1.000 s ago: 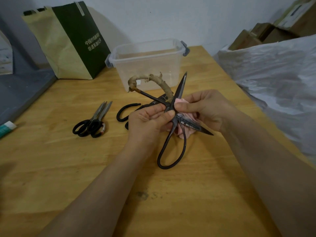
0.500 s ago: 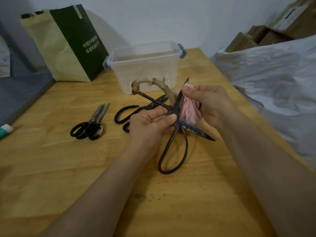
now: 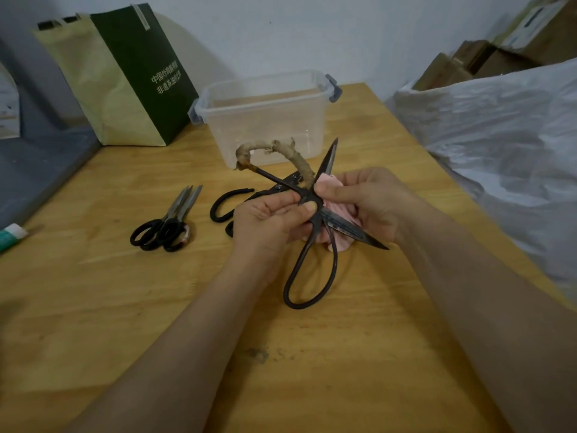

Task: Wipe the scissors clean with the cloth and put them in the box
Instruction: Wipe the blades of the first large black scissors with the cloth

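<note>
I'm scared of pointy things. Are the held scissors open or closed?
Open. The held scissors spread wide; one blade points up, one points right.

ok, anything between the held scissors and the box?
Nothing visible blocks it. The box sits just behind the held scissors, apparently lidless. A black pair lies flat on the table between them, low enough to lift over.

Green paper bag [image 3: 134,57] bears white Chinese characters, beginning "中国"

Light wooden table [image 3: 125,307], dark stain near the front edge. Plain pale wall [image 3: 281,32] behind. Green-and-tan paper bag [image 3: 125,79] back left, grey surface [image 3: 37,170] beside the table. Right: crinkled white plastic sheet [image 3: 499,135], cardboard boxes [image 3: 499,54] behind it. Soft, even light
</note>
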A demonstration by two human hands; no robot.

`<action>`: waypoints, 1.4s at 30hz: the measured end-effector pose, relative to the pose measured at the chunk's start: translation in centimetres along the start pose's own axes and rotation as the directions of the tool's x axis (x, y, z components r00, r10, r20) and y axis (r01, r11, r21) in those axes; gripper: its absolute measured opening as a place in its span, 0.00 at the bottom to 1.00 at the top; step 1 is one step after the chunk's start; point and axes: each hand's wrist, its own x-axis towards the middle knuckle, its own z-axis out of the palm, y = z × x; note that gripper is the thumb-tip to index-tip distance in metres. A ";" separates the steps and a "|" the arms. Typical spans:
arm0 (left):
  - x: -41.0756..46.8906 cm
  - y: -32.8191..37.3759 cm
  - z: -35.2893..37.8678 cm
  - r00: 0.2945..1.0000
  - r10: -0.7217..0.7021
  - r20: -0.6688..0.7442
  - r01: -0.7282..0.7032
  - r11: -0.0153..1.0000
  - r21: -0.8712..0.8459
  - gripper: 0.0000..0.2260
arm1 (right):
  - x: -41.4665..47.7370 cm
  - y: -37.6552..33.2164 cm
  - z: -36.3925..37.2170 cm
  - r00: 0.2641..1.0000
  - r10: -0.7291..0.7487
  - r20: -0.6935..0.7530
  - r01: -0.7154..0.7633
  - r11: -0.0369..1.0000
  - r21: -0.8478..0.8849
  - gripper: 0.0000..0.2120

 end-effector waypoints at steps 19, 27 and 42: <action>-0.2 0.4 -0.1 0.999 -0.046 0.022 0.045 0.999 0.027 0.14 | 2.0 -0.7 -0.2 0.962 -0.052 -0.267 0.124 0.958 0.259 0.13; -0.3 0.4 0.1 0.998 -0.068 -0.007 0.068 0.998 -0.010 0.09 | 3.1 -1.0 -3.8 0.883 -0.086 -0.461 0.240 0.927 0.288 0.06; 0.0 0.3 -0.4 0.976 -0.036 -0.216 0.033 0.999 -0.018 0.16 | -0.5 0.6 1.9 0.967 -0.233 -0.100 0.185 0.919 -0.348 0.13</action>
